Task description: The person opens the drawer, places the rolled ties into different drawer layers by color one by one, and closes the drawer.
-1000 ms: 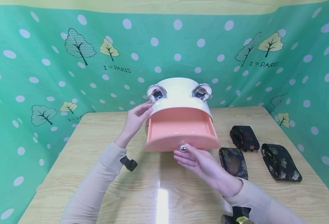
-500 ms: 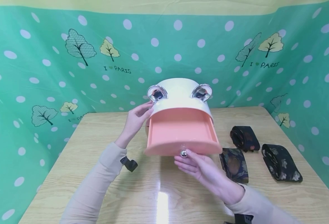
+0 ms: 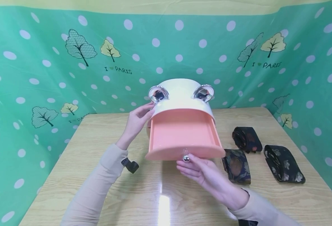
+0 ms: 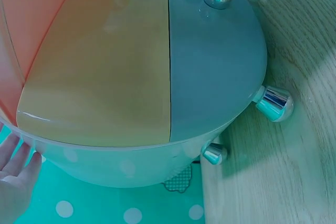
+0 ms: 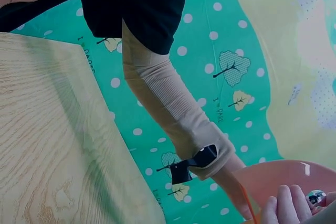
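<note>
A small white cabinet (image 3: 180,88) with a rounded top and two chrome eye-like rings stands on the table. Its pink drawer (image 3: 166,153) is pulled out, and nothing lies inside it. My right hand (image 3: 203,175) pinches the silver knob (image 3: 186,158) on that drawer's front. Against the cabinet's left side rests my left hand (image 3: 137,121), just under the left ring. In the left wrist view, its relaxed fingers lie along the white shell. A yellow drawer front (image 4: 105,82) and a blue one (image 4: 215,66) sit flush below the pink drawer.
To the right, dark floral folded cloths lie on the wooden table (image 3: 98,175): one at the back (image 3: 247,139), one at far right (image 3: 284,164), one near my right hand (image 3: 236,166). A green dotted curtain (image 3: 166,47) hangs behind. The cabinet has chrome feet (image 4: 275,103).
The pink drawer has slid farther out towards me, with my right hand drawing back on its knob. The left hand and the cabinet body have stayed in place.
</note>
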Available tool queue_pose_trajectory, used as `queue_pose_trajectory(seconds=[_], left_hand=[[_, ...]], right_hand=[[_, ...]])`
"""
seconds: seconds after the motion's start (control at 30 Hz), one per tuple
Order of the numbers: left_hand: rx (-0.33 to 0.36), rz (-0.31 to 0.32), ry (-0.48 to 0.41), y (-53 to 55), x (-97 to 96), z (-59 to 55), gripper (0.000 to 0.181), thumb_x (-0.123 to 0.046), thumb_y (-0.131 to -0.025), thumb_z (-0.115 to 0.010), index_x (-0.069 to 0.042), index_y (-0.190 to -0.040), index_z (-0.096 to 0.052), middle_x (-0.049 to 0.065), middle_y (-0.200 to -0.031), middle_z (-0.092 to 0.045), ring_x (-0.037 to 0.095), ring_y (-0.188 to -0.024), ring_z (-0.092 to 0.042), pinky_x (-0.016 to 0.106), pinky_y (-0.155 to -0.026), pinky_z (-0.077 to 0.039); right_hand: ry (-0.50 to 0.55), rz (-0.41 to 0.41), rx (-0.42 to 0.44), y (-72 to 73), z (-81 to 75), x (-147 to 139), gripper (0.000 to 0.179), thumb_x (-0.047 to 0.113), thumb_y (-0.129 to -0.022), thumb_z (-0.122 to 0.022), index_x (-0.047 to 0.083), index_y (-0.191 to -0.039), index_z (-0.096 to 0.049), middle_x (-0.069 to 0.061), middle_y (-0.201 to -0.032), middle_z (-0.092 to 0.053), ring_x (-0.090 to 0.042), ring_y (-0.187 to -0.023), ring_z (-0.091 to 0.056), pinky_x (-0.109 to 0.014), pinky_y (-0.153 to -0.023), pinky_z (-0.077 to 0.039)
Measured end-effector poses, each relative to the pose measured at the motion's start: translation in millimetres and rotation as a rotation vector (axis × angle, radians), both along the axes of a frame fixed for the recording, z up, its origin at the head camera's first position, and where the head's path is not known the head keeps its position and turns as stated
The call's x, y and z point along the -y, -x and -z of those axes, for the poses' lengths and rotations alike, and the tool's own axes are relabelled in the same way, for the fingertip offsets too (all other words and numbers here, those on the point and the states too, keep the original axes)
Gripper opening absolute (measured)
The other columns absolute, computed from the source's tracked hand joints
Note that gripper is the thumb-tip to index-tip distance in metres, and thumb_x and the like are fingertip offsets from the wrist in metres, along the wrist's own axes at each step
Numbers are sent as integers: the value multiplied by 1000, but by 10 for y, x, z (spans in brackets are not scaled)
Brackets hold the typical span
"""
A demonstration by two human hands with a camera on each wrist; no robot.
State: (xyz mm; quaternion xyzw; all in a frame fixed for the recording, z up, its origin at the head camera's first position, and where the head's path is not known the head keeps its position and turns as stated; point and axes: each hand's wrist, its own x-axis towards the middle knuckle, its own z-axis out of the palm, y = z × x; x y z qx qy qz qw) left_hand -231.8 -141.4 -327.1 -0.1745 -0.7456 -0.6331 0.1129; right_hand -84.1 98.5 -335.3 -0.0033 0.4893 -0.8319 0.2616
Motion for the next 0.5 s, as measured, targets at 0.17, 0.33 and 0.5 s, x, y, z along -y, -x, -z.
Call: queue_pose_trajectory(seconds=[0.17, 0.33, 0.5], left_hand=[[1, 1, 7, -2, -1, 0, 33, -17, -84, -60, 2, -112, -58, 9, -125, -52, 18, -112, -51, 25, -95, -41], [4, 1, 10, -2, 5, 3, 34, -18, -85, -60, 2, -112, -57, 8, -126, -52, 18, -113, -50, 25, -96, -41], [6, -2, -3, -5, -5, -3, 33, -16, -84, -61, 2, -111, -58, 9, -125, -52, 19, -112, -50, 25, -95, -41]], right_hand=[[10, 3, 8, -7, 10, -9, 54, 25, -90, -50, -11, -125, -29, -19, -109, -59, -26, -104, -56, -35, -95, -41], [6, -18, -6, 7, 12, -18, 49, 24, -90, -50, -10, -122, -34, -19, -108, -60, -27, -104, -56, -36, -95, -41], [-24, -37, -19, 17, 18, -57, 41, 24, -90, -52, -6, -116, -41, -16, -99, -64, -25, -99, -59, -38, -93, -43]])
